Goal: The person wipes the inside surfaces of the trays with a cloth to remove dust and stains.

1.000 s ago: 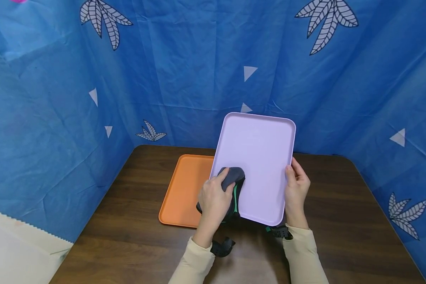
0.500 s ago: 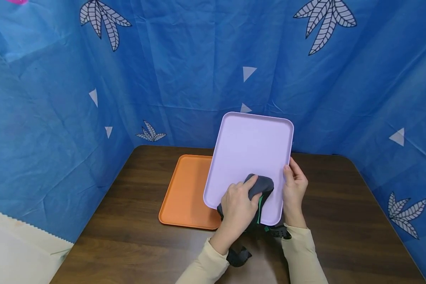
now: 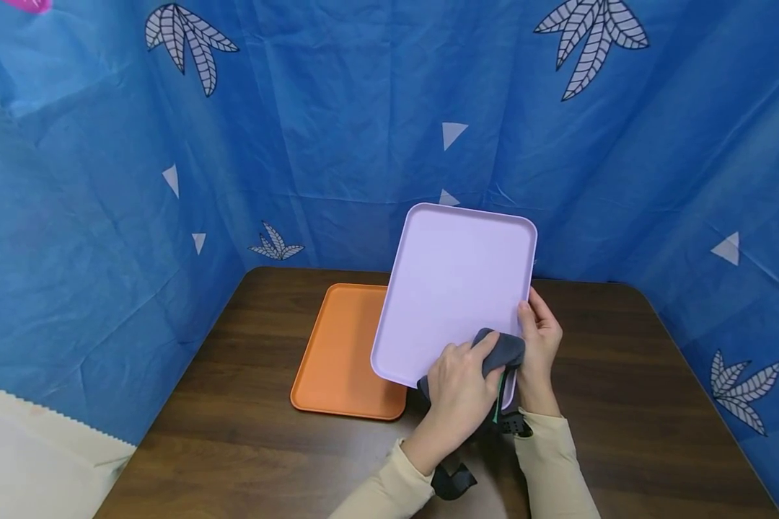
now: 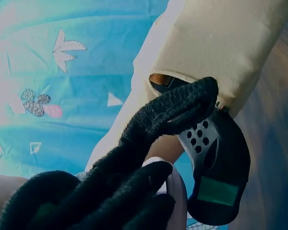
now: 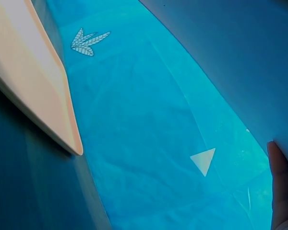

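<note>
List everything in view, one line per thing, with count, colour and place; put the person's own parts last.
lilac tray: one, pale lilac, held tilted up above the table's middle
cloth: one, dark grey with a green edge, pressed on the lilac tray's lower right corner
orange tray: one, orange, flat on the table, left of and partly behind the lilac tray
table: one, dark brown wood
backdrop: one, blue with white leaves and triangles, behind and beside the table
left hand: one, grips the cloth
right hand: one, holds the lilac tray's right edge
sleeves: two, cream, at the bottom edge
</note>
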`<act>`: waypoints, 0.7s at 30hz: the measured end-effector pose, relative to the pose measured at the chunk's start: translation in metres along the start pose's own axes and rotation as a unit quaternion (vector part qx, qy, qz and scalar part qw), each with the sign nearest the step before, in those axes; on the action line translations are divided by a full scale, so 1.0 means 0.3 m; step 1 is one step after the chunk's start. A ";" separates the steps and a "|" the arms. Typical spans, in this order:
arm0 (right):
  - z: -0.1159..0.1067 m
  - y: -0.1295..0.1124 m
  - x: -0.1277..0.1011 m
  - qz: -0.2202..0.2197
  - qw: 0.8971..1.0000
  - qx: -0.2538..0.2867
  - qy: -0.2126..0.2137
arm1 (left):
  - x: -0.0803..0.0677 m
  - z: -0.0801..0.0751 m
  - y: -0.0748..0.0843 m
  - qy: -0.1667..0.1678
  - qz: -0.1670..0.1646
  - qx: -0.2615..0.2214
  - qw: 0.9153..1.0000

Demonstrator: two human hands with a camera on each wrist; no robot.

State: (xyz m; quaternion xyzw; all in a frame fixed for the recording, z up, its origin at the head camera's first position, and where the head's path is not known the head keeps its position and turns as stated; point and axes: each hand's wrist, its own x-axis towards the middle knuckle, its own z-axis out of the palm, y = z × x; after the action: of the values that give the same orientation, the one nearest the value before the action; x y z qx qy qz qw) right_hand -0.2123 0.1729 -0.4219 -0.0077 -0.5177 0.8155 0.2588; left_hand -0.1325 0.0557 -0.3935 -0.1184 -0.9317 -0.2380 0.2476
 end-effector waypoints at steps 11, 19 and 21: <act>0.003 0.009 0.000 0.002 0.999 -0.036 0.016 | 0.001 -0.010 -0.028 -0.010 -0.003 0.005 1.000; 0.002 0.015 0.008 -0.006 0.998 -0.060 0.022 | 0.004 -0.034 -0.077 -0.013 -0.029 -0.013 0.999; -0.001 0.014 0.010 -0.009 0.997 -0.072 0.025 | 0.008 -0.044 -0.097 -0.011 -0.042 -0.018 0.999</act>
State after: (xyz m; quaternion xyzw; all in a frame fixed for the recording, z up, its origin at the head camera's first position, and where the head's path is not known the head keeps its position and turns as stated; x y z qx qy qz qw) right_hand -0.2167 0.1731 -0.4249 -0.0418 -0.5688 0.7731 0.2775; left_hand -0.1389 0.0245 -0.3934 -0.0859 -0.9341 -0.2635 0.2250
